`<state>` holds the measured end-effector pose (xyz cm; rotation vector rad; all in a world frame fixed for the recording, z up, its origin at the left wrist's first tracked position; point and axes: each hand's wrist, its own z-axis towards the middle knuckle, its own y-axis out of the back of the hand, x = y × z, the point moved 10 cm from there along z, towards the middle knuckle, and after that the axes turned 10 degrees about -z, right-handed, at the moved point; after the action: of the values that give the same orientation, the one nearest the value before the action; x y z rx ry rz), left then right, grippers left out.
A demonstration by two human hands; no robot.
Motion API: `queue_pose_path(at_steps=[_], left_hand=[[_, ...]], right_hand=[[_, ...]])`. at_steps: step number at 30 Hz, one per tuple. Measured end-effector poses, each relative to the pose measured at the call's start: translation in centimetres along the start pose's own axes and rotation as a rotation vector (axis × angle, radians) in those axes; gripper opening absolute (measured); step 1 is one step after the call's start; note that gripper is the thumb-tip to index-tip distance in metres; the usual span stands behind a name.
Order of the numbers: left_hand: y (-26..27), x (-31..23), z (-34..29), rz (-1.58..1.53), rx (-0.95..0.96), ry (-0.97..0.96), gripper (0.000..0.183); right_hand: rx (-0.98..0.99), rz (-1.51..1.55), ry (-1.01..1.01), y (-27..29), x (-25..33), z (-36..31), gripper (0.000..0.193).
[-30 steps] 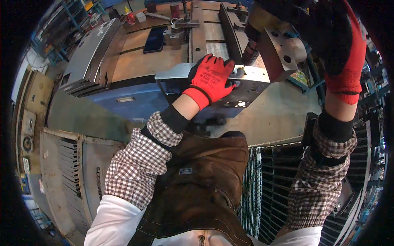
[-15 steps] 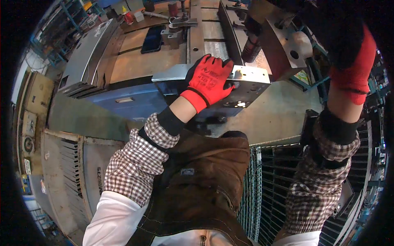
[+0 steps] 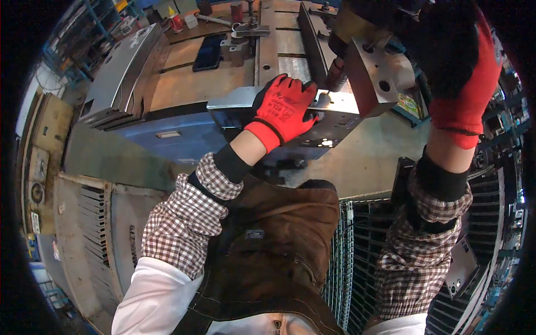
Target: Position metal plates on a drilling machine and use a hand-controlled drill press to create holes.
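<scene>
My left hand [image 3: 283, 109], in a red glove with black fingertips, grips a bent sheet-metal part [image 3: 231, 101] at the bench's front edge. Its fingers lie over the bright top face and the thumb is on the holed front face. A dark tapping or drilling head [image 3: 365, 19] reaches in from the upper right. Its ribbed cylindrical tool [image 3: 336, 75] slants down to the part's right end. Raised beside that head, my right hand [image 3: 466, 92] wears the same kind of glove; its fingers are lost in the dark, so its hold cannot be made out.
A thick steel block with holes [image 3: 375, 78] stands right of the part. Stacked sheet-metal parts [image 3: 120, 78] lie at the bench's left. Behind are a black phone [image 3: 210, 53], small steel blocks [image 3: 234, 51], a hammer [image 3: 215, 21] and a red bottle [image 3: 176, 22]. A wire rack [image 3: 365, 251] stands lower right.
My right hand and the dark machine head have shifted left, bringing the ribbed tool closer to the part's right end. My left hand stays in place on the part.
</scene>
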<state>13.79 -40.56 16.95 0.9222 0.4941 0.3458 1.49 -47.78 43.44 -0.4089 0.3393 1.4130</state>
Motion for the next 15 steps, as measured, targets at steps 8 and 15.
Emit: queue_pose_path(at_steps=[8,15], left_hand=[[0.2,0.4,-0.4,0.004,-0.009,0.01,0.065],[0.7,-0.6,0.0,-0.016,-0.029,-0.009,0.067]], right_hand=[[0.248,0.193,-0.128,-1.5,0.7,-0.3,0.065],[0.318,0.303,-0.118,-2.0,0.1,-0.3,0.061]])
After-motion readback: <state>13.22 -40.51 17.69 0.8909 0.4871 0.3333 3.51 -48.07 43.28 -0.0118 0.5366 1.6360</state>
